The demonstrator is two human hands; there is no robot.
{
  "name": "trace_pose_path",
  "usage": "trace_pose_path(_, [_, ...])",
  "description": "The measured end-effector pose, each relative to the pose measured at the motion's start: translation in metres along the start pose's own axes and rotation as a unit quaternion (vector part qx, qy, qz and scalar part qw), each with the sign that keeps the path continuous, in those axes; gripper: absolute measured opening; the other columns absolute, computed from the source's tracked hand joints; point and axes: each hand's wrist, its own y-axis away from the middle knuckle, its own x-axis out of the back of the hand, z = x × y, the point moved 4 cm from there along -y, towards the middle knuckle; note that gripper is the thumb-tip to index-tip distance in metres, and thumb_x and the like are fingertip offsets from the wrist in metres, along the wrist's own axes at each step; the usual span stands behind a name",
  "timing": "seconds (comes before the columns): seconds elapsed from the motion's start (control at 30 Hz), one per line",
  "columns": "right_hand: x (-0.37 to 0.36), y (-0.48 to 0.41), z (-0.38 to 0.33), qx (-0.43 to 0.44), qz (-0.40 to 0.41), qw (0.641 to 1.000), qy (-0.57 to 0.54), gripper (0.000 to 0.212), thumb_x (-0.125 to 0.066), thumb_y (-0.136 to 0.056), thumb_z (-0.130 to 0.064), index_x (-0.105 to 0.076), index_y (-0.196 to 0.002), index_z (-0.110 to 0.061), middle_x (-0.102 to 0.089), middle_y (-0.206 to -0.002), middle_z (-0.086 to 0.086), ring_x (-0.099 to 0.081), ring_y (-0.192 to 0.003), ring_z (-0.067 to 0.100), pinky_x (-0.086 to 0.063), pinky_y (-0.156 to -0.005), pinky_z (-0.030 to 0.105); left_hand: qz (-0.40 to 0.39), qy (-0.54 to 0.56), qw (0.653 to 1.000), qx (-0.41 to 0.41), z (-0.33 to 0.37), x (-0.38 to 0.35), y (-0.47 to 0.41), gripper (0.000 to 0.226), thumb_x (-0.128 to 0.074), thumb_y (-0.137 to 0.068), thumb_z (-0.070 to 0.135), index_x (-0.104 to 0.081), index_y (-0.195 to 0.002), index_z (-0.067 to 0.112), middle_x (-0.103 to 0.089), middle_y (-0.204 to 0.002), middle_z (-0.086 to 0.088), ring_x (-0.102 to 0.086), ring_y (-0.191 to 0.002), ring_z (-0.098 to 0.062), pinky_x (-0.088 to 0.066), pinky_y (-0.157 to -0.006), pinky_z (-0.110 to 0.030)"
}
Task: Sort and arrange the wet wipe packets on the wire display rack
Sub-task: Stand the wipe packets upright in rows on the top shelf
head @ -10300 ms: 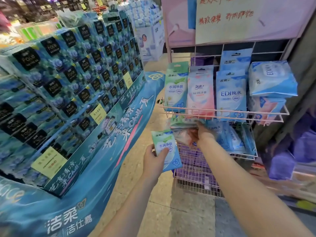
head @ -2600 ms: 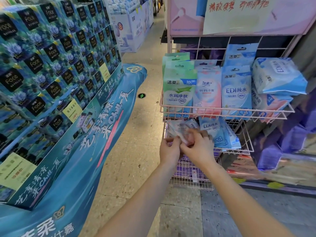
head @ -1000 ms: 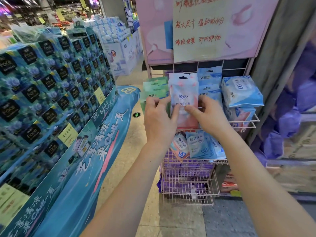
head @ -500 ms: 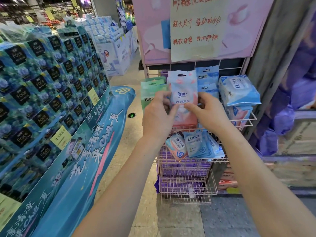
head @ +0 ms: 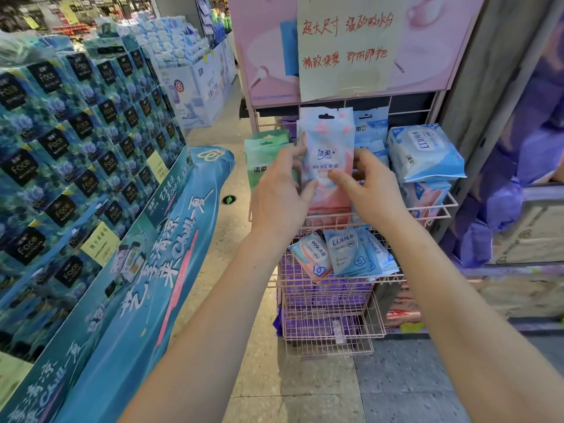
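A pink and white wet wipe packet [head: 327, 141] stands upright in front of the top shelf of the pink wire rack [head: 439, 209]. My left hand [head: 280, 193] grips its left edge and my right hand [head: 370, 190] pinches its lower right edge. Green packets [head: 262, 154] stand to its left, blue packets [head: 370, 129] behind and to its right. A bulky blue EDI pack [head: 424, 151] lies on a pink pack [head: 424, 193] at the shelf's right end. On the middle shelf lean a small pink packet [head: 312, 254] and blue EDI packets [head: 351, 251].
Purple packs [head: 320, 300] fill the rack's lower baskets. A large blue tissue-box display [head: 76, 148] stands close on the left, with a tiled aisle [head: 219, 178] between. A pink sign board with a handwritten note [head: 345, 47] tops the rack. Purple bagged goods [head: 503, 203] sit at right.
Both hands have left the middle shelf and now hold a pink packet upright at the top shelf. Over the last second the packet has stayed nearly in place.
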Motion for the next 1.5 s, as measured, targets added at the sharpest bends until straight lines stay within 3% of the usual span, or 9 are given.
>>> trace_pose_path(0.1, [0.001,0.003,0.002,0.012,-0.021,0.997,0.068,0.029,-0.067,-0.096,-0.034,-0.061,-0.118,-0.015,-0.072,-0.107,-0.004,-0.065,-0.092,0.010,-0.053,-0.079,0.028,-0.021,-0.044,0.999,-0.002,-0.004,-0.002,0.000,0.046,-0.081,-0.084,0.026,-0.062,-0.126,0.025,-0.069,-0.108,0.005,-0.061,-0.100,-0.025,-0.053,-0.090,-0.046])
trace_pose_path(0.23, [0.002,0.005,0.004,0.021,-0.043,0.995,0.093,0.028,-0.068,-0.096,-0.035,-0.059,-0.112,-0.015,-0.066,-0.092,-0.011,-0.060,-0.079,-0.005,-0.045,-0.066,0.013,-0.027,-0.092,0.995,-0.032,0.000,0.001,0.001,0.042,-0.082,-0.084,0.028,-0.062,-0.120,0.020,-0.068,-0.114,0.003,-0.053,-0.105,-0.024,-0.046,-0.090,-0.041])
trace_pose_path(0.37, [-0.001,0.008,0.005,0.041,-0.046,0.992,0.107,0.031,-0.068,-0.096,-0.036,-0.054,-0.106,-0.010,-0.064,-0.085,-0.007,-0.063,-0.076,0.018,-0.049,-0.067,0.034,-0.018,-0.111,0.993,-0.041,0.001,0.002,0.004,0.040,-0.084,-0.082,0.029,-0.060,-0.111,0.016,-0.067,-0.107,0.001,-0.053,-0.101,-0.025,-0.042,-0.086,-0.039])
trace_pose_path(0.7, [-0.003,0.017,0.011,0.043,-0.069,0.987,0.142,0.035,-0.070,-0.094,-0.036,-0.045,-0.092,-0.011,-0.059,-0.077,0.000,-0.058,-0.072,0.024,-0.041,-0.057,0.035,-0.041,-0.182,0.981,-0.047,0.003,0.002,0.011,0.038,-0.082,-0.084,0.035,-0.062,-0.112,0.020,-0.061,-0.113,0.003,-0.050,-0.108,-0.024,-0.042,-0.092,-0.037])
trace_pose_path(0.9, [-0.001,0.017,0.009,0.019,-0.073,0.986,0.150,0.035,-0.069,-0.093,-0.040,-0.054,-0.100,-0.009,-0.066,-0.091,0.007,-0.061,-0.082,0.027,-0.049,-0.067,0.039,-0.068,-0.201,0.976,-0.042,0.007,0.004,0.013,0.037,-0.074,-0.092,0.036,-0.064,-0.124,0.023,-0.060,-0.123,0.003,-0.048,-0.116,-0.023,-0.040,-0.099,-0.036])
trace_pose_path(1.1, [0.007,0.021,0.006,-0.035,-0.013,0.995,0.097,0.040,-0.074,-0.089,-0.045,-0.062,-0.116,-0.017,-0.065,-0.099,-0.006,-0.057,-0.077,0.006,-0.041,-0.063,0.016,-0.060,-0.121,0.990,-0.033,0.009,0.009,0.010,0.025,-0.064,-0.097,0.032,-0.065,-0.118,0.018,-0.061,-0.112,0.000,-0.052,-0.106,-0.023,-0.049,-0.091,-0.043])
trace_pose_path(1.2, [0.008,0.034,0.011,-0.040,0.014,0.997,0.067,0.049,-0.075,-0.088,-0.044,-0.060,-0.126,-0.017,-0.063,-0.096,-0.013,-0.059,-0.082,0.008,-0.047,-0.073,0.024,0.002,-0.088,0.996,-0.024,0.010,0.013,0.014,0.020,-0.069,-0.096,0.031,-0.066,-0.106,0.014,-0.052,-0.103,0.004,-0.052,-0.090,-0.015,-0.045,-0.080,-0.031])
trace_pose_path(1.33, [0.009,0.046,0.014,-0.027,0.031,0.999,0.020,0.055,-0.072,-0.092,-0.040,-0.053,-0.141,-0.024,-0.063,-0.106,-0.012,-0.062,-0.100,0.009,-0.052,-0.088,0.033,0.021,-0.072,0.997,0.003,0.007,0.013,0.016,0.024,-0.072,-0.095,0.037,-0.065,-0.102,0.016,-0.052,-0.101,0.005,-0.056,-0.089,-0.014,-0.046,-0.080,-0.028])
trace_pose_path(1.5, [0.012,0.044,0.008,-0.016,0.044,0.998,-0.045,0.038,-0.069,-0.093,-0.040,-0.055,-0.128,-0.044,-0.067,-0.097,-0.015,-0.068,-0.086,0.003,-0.063,-0.078,0.044,0.055,-0.038,0.998,0.012,0.011,0.013,0.020,0.031,-0.070,-0.094,0.045,-0.065,-0.109,0.017,-0.060,-0.102,0.006,-0.054,-0.086,-0.008,-0.042,-0.078,-0.024])
